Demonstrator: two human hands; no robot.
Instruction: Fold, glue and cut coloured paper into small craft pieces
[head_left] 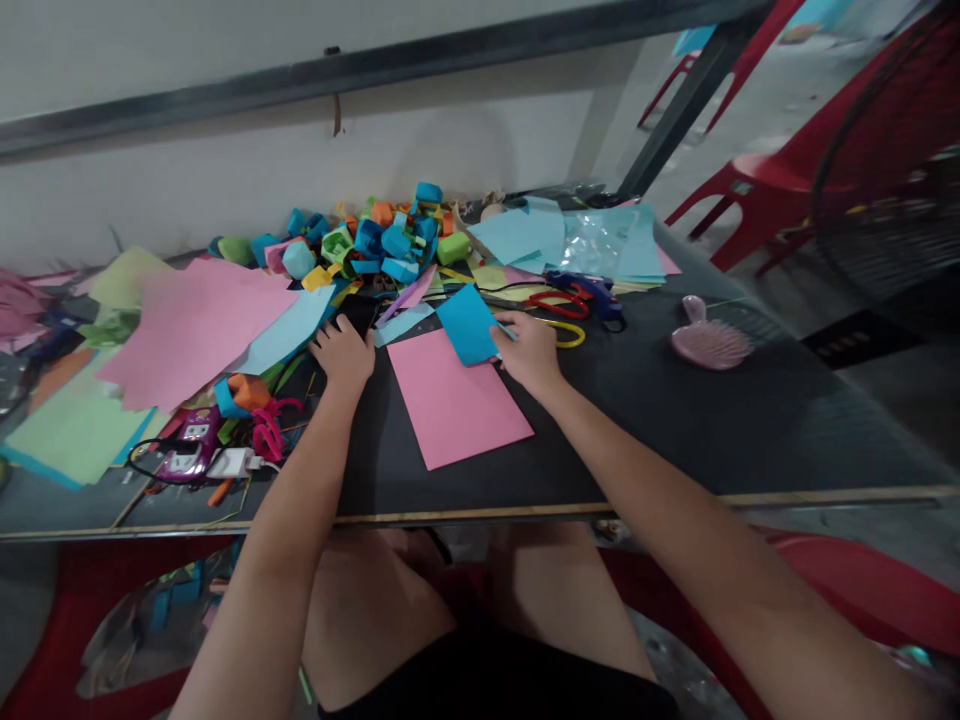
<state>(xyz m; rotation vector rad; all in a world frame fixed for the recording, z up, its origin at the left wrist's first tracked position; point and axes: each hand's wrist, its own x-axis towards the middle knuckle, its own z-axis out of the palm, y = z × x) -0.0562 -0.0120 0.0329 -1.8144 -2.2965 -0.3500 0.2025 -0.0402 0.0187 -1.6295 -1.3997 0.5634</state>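
My right hand [527, 350] pinches the edge of a small blue paper piece [469, 325], which hangs over the upper part of a pink sheet [459, 405]. That pink sheet lies flat on the dark table [660, 430] in front of me. Fingers spread, my left hand [343, 352] rests at the left, by the edge of a light blue sheet [281, 340], and holds nothing. Red-handled scissors [559, 300] lie just beyond my right hand, and a yellow scissor handle [571, 333] shows beside it.
Folded paper pieces [397, 240] are heaped along the wall. Large pink paper [191, 325] and green sheets [71, 425] cover the left side, near a purple toy car [193, 445]. A pink hairbrush [709, 340] lies right. A fan [892, 170] stands beyond the table's right end.
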